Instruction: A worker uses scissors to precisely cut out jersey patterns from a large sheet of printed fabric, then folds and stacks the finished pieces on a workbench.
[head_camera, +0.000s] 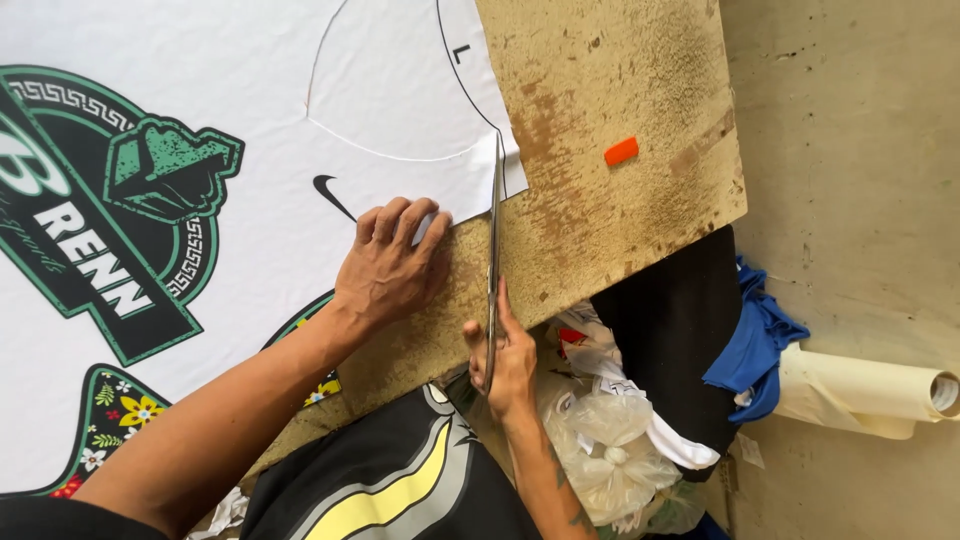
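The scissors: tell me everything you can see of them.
The scissors are long, slim and look like metal, seen nearly edge-on, so the blades read as one thin grey strip. They run almost straight up the picture, tips at the edge of the white printed sheet, over the worn brown board. The right hand grips the handle end; the left hand presses the sheet beside them.

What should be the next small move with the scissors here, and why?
Probably close the scissors and advance toward the collar line: the blades lie along the white printed fabric edge, the right hand holds the handles, and the left hand presses the fabric flat.
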